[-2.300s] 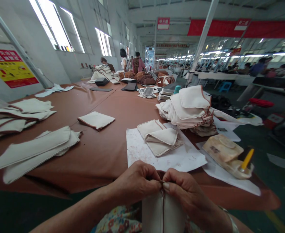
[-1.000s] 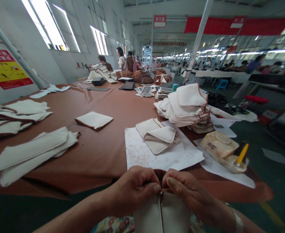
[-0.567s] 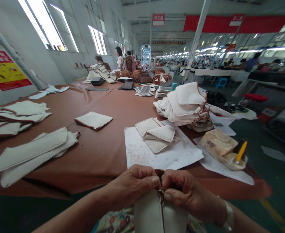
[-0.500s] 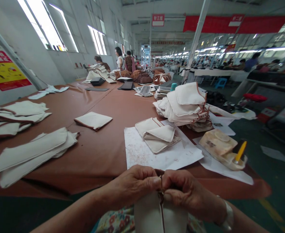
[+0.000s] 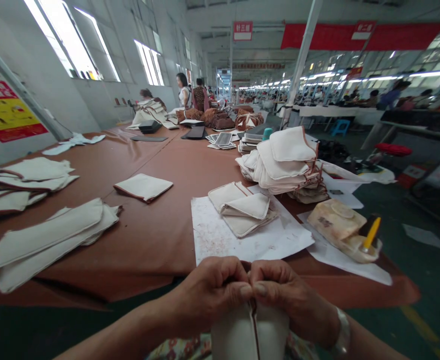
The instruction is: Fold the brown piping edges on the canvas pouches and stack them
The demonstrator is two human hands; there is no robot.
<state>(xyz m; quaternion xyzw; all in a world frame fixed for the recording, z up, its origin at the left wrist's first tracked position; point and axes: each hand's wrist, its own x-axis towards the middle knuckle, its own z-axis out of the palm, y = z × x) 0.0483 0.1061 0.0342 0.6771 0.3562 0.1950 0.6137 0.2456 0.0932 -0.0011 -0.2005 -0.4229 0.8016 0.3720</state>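
Note:
At the table's near edge, my left hand (image 5: 220,290) pinches the left side of a cream fabric piece (image 5: 233,335) with a dark brown seam down its middle. My right hand (image 5: 285,292), with a pale bracelet at the wrist, grips the right side. The two thumbs are almost touching at the top of the seam, and the other fingers curl behind. Whatever lies between the fingertips is hidden. Just beyond my hands, a few folded cream pieces (image 5: 242,207) rest on a white paper sheet (image 5: 220,245) speckled with brown bits.
On the brown-covered table (image 5: 156,240) lie a single cream piece (image 5: 144,187) and, at left, more cream pieces (image 5: 55,230). A tall cream stack (image 5: 285,160) stands at right. Near it sits a cut plastic container (image 5: 340,227) holding a yellow-handled tool (image 5: 372,234). People work farther back.
My right thumb has moved up towards the left one. Both hands now meet evenly at the seam's top, and the cream piece has shifted slightly right.

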